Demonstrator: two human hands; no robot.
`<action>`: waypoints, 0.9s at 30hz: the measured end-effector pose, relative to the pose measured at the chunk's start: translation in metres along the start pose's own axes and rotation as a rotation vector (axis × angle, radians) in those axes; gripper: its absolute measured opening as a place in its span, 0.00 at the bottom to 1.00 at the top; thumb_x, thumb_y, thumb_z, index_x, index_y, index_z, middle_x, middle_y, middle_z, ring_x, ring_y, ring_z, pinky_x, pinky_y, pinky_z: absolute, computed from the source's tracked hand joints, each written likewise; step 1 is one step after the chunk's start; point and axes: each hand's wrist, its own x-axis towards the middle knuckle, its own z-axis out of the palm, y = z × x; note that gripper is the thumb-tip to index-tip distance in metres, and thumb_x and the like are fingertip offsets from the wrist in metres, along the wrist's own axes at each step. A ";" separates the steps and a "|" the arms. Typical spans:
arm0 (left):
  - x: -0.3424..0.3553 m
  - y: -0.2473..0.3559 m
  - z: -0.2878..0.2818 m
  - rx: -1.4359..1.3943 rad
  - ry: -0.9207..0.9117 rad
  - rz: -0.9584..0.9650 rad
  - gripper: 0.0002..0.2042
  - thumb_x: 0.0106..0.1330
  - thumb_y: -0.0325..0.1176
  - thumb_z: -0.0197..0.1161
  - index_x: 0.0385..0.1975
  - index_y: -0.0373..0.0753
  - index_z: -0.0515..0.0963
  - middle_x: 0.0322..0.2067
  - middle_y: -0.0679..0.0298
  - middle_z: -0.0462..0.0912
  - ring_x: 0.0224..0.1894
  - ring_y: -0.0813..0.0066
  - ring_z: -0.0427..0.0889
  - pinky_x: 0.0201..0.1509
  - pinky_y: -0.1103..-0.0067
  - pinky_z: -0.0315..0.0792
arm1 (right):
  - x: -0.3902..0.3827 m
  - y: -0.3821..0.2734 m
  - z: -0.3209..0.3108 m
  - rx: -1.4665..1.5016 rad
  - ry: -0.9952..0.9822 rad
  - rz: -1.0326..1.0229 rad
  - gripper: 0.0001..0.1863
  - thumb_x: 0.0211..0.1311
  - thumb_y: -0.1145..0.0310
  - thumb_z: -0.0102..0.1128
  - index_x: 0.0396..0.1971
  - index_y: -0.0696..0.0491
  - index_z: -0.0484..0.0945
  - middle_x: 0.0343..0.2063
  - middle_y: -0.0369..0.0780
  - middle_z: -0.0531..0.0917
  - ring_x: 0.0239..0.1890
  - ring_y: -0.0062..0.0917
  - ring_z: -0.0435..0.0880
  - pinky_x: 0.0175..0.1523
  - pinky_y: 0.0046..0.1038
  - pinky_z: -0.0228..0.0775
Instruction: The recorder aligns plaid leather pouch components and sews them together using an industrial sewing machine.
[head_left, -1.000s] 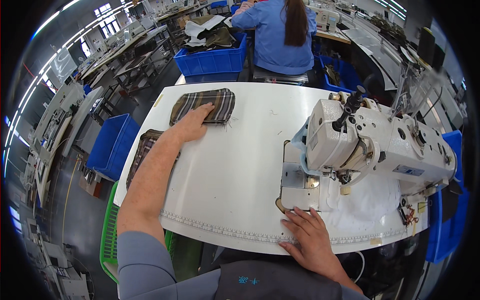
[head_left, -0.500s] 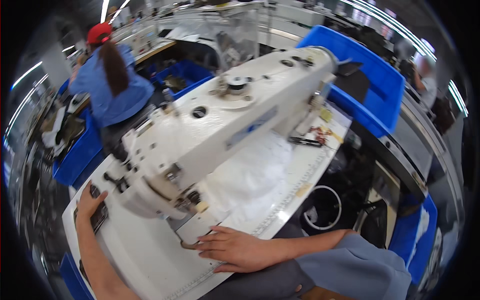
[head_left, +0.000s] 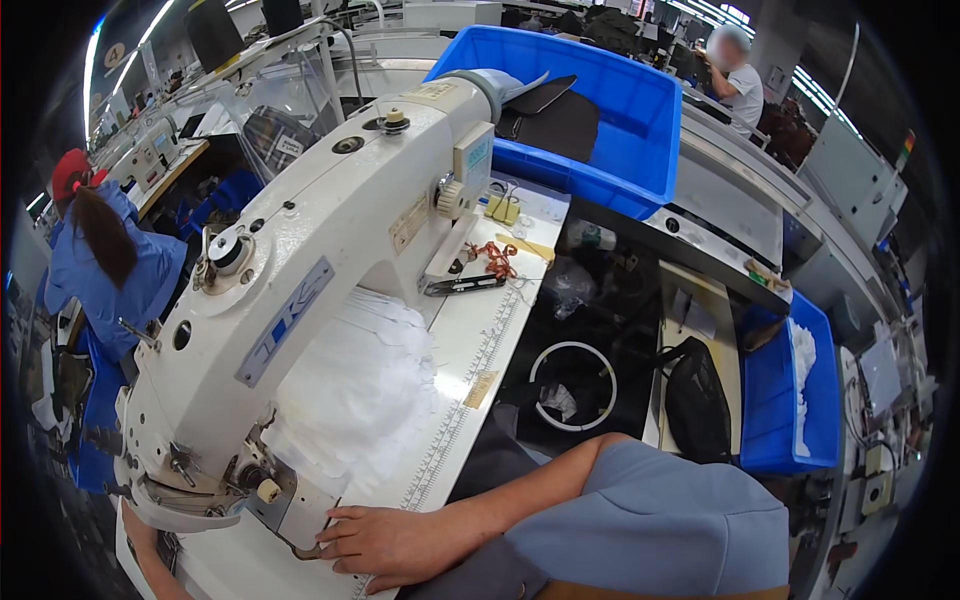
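Note:
A white sewing machine [head_left: 310,250] stands on a pale table. My right hand [head_left: 390,545] lies palm down on the tabletop at its front edge, fingers stretched out, fingertips beside the metal needle plate [head_left: 300,515]. A heap of white fabric pieces [head_left: 350,390] lies under the machine's arm, just beyond that hand. At the far lower left, my left hand [head_left: 138,528] is mostly covered by the machine's head; its fingers are hidden. A dark object [head_left: 168,548] shows partly next to it.
Black thread snips [head_left: 465,285], reddish thread [head_left: 495,260] and a yellow binder clip [head_left: 503,209] lie by the machine's base. A blue bin [head_left: 630,130] with dark pieces stands behind, another blue bin [head_left: 790,400] at right. Co-workers sit at far left [head_left: 110,250] and far right [head_left: 742,90].
The view has swung to the right, so the machine and both hands appear farther left. The left hand's fingers, earlier visible beside a dark object at the table's left edge, are now hidden.

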 end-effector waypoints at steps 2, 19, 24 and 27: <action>0.001 -0.044 0.005 -0.224 0.034 0.127 0.30 0.61 0.42 0.67 0.61 0.33 0.73 0.58 0.47 0.78 0.61 0.50 0.77 0.62 0.66 0.69 | 0.002 0.001 0.005 0.011 -0.006 -0.033 0.23 0.52 0.58 0.70 0.40 0.61 0.78 0.54 0.50 0.76 0.64 0.46 0.69 0.73 0.52 0.49; -0.271 0.284 0.003 -0.413 -0.033 0.316 0.23 0.56 0.25 0.64 0.55 0.34 0.76 0.59 0.47 0.76 0.61 0.48 0.75 0.66 0.60 0.66 | -0.011 -0.006 -0.019 0.118 0.033 -0.151 0.14 0.59 0.67 0.65 0.44 0.54 0.77 0.47 0.42 0.79 0.51 0.37 0.77 0.61 0.43 0.67; -0.335 0.351 0.007 -0.124 -0.023 0.390 0.31 0.61 0.42 0.68 0.63 0.35 0.71 0.65 0.49 0.70 0.69 0.48 0.66 0.73 0.53 0.52 | -0.046 -0.014 -0.075 0.100 0.140 -0.031 0.06 0.62 0.67 0.66 0.32 0.54 0.80 0.30 0.39 0.81 0.33 0.35 0.81 0.36 0.35 0.71; -0.334 0.368 0.012 -0.042 -0.058 0.423 0.38 0.61 0.50 0.67 0.68 0.34 0.64 0.69 0.48 0.64 0.72 0.48 0.62 0.74 0.51 0.49 | -0.056 -0.024 -0.119 -0.048 0.232 0.082 0.06 0.59 0.70 0.68 0.28 0.55 0.80 0.25 0.40 0.80 0.27 0.36 0.80 0.32 0.34 0.71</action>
